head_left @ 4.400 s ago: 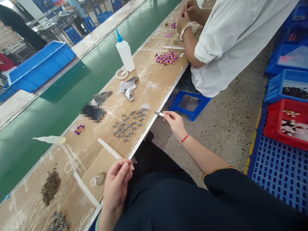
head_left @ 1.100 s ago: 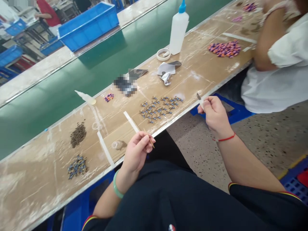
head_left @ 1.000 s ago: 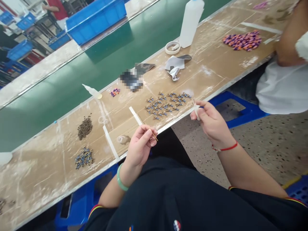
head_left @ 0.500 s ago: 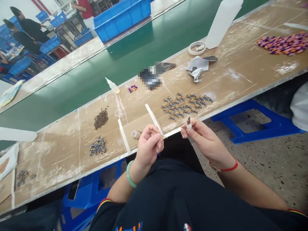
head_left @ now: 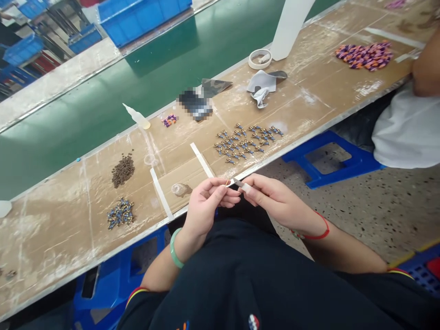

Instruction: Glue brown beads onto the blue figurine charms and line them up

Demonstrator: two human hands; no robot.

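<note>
Closed on a thin, tan, wooden-looking stick, mostly hidden in its grip, the left hand is at the near edge of the long brown cardboard-topped table. The stick lies between thumb and fingertips, its visible bit on the right side. Just right of that, I have the right hand pinching a small flat grey blade, tip pointing left; I can't tell whether it touches the stick. I'd judge the step as bringing both together, the next move calling for a steady left pinch.
</note>
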